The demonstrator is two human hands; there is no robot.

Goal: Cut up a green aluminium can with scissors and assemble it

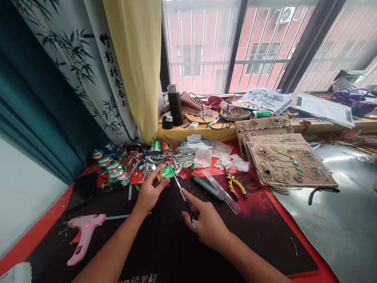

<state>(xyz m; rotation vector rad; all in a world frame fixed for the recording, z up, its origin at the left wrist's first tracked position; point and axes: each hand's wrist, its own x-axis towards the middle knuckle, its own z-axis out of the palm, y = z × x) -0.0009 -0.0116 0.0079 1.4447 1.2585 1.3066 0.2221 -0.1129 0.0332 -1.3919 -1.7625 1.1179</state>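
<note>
Bare left hand (pixel 150 192) clamps a green aluminium can (pixel 167 173) while the right hand (pixel 206 222) clamps slim steel scissors (pixel 183 192).

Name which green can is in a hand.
The can in the left hand. Another green can stands untouched among the metal scraps, and a third can lies on the windowsill ledge.

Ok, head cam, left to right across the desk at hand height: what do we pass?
Pink hot glue gun → left hand → green aluminium can → right hand → yellow-handled pliers → brown cardboard panel with twine flowers
</note>
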